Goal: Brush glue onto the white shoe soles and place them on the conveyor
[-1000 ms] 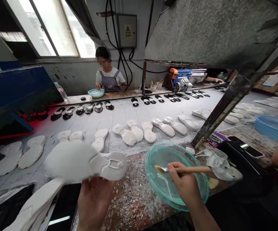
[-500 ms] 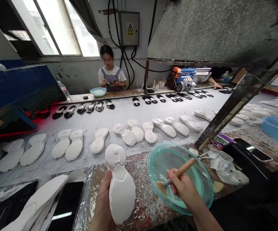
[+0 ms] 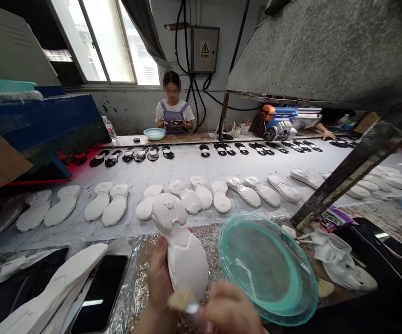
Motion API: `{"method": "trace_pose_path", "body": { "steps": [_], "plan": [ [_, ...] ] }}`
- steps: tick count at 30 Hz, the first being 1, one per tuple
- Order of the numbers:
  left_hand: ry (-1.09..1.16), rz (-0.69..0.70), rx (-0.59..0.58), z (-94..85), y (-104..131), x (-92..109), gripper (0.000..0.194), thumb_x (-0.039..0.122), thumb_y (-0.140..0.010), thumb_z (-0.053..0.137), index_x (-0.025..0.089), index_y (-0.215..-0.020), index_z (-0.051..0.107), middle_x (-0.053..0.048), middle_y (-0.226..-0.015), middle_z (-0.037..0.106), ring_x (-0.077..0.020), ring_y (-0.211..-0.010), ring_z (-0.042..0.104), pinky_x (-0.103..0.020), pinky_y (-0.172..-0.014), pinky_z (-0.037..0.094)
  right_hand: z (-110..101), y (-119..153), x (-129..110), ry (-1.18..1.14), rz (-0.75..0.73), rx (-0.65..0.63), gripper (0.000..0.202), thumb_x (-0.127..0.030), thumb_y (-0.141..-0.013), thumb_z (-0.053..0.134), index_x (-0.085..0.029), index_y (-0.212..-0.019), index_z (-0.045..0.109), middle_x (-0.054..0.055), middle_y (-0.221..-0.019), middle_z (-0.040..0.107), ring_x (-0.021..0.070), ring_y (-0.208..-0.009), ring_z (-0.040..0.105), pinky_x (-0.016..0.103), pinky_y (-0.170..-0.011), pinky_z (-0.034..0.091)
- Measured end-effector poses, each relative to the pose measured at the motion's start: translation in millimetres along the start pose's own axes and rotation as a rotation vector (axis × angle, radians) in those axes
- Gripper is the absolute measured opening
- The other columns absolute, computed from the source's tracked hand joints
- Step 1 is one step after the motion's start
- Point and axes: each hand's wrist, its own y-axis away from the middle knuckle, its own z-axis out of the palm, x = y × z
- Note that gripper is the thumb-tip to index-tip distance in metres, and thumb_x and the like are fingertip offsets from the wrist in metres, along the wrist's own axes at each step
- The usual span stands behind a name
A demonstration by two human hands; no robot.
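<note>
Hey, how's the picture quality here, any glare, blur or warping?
Head view: the windows blow out white; the right hand and its brush at the white sole are motion-blurred; wide-angle warping bends the frame edges; the phone screen shows a glare streak.

yellow warning triangle sign [image 3: 205,48], grey electrical box [image 3: 204,50]

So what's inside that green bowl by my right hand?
The green bowl shows only a thin clear film and streaks of liquid; no brush in it. Its near rim is partly cut off by the right hand.
</note>
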Motion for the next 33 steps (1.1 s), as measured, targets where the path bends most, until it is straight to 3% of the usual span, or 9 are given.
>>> {"method": "trace_pose_path", "body": {
  "steps": [3,8,14,16,19,22,24,28,33],
  "plan": [
    [0.090,-0.026,0.085,15.3,-1,9,0.045,0.049,-0.094,0.048,0.013,-0.107,0.071,-0.011,-0.091,0.075,-0.0268,-0.084,0.072,-0.037,-0.076,0.058,2,-1,4,0.064,0.081,-0.052,0.014,-0.016,-0.096,0.051,-0.020,-0.098,0.065,0.002,-0.068,0.062,0.0146,-0.055,0.057,0.024,-0.047,0.047],
    [0.045,-0.087,0.129,22.3,-6,23,0.046,0.047,-0.094,0.047,0.011,-0.112,0.069,-0.012,-0.085,0.075,-0.0268,-0.077,0.073,-0.040,-0.075,0.058,7,1,0,0.001,-0.208,-0.055,0.018,-0.020,-0.100,0.044,-0.019,-0.098,0.062,-0.004,-0.050,0.053,0.0124,-0.043,0.046,0.023,-0.043,0.043],
    [-0.135,-0.119,0.194,19.5,-9,38,0.059,0.052,-0.094,0.040,0.004,-0.116,0.066,-0.020,-0.083,0.075,-0.0319,-0.067,0.072,-0.045,-0.062,0.058,0,5,-2,0.019,-0.141,-0.146,0.017,-0.021,-0.099,0.044,-0.018,-0.093,0.060,0.000,-0.056,0.057,0.0127,-0.045,0.048,0.024,-0.041,0.039],
    [-0.154,-0.166,0.154,21.1,-6,42,0.061,0.053,-0.094,0.038,0.004,-0.118,0.064,-0.020,-0.083,0.075,-0.0313,-0.065,0.072,-0.044,-0.061,0.058,-6,9,5,-0.070,-0.005,-0.185,0.025,-0.030,-0.102,0.046,-0.021,-0.083,0.059,-0.002,-0.056,0.056,0.0110,-0.045,0.049,0.021,-0.042,0.038],
    [-0.150,-0.197,0.051,22.0,2,44,0.059,0.054,-0.093,0.043,0.006,-0.120,0.064,-0.018,-0.084,0.075,-0.0297,-0.065,0.071,-0.041,-0.060,0.057,-19,10,21,-0.135,0.426,-0.300,0.027,-0.035,-0.099,0.053,-0.021,-0.079,0.061,-0.001,-0.059,0.060,0.0111,-0.050,0.055,0.019,-0.048,0.043],
    [-0.160,-0.106,-0.032,19.5,10,42,0.046,0.044,-0.091,0.056,0.012,-0.124,0.064,-0.013,-0.084,0.076,-0.0265,-0.069,0.072,-0.035,-0.063,0.057,-30,5,30,-0.130,0.700,-0.129,0.028,-0.041,-0.098,0.055,-0.019,-0.082,0.064,-0.002,-0.056,0.058,0.0119,-0.050,0.055,0.019,-0.050,0.043],
    [-0.196,-0.049,-0.104,17.6,14,40,0.043,0.040,-0.087,0.064,0.016,-0.123,0.065,-0.010,-0.086,0.076,-0.0253,-0.070,0.072,-0.033,-0.063,0.056,-34,2,28,-0.193,0.674,-0.067,0.029,-0.042,-0.098,0.055,-0.020,-0.082,0.065,-0.002,-0.055,0.057,0.0113,-0.049,0.052,0.020,-0.049,0.041],
    [-0.275,0.023,-0.153,17.4,22,34,0.033,0.035,-0.077,0.077,0.015,-0.103,0.072,-0.007,-0.080,0.073,-0.0192,-0.061,0.067,-0.027,-0.057,0.052,-34,-7,20,-0.286,0.497,-0.207,0.027,-0.040,-0.097,0.058,-0.020,-0.079,0.066,-0.001,-0.060,0.061,0.0115,-0.051,0.054,0.021,-0.052,0.042],
    [-0.323,0.105,-0.088,19.6,29,29,0.030,0.037,-0.068,0.083,0.012,-0.080,0.071,-0.004,-0.067,0.068,-0.0142,-0.054,0.059,-0.024,-0.053,0.049,-34,-19,21,-0.291,0.671,-0.070,0.024,-0.039,-0.098,0.057,-0.020,-0.086,0.065,-0.002,-0.059,0.060,0.0118,-0.054,0.055,0.020,-0.054,0.044]
  ]
}}
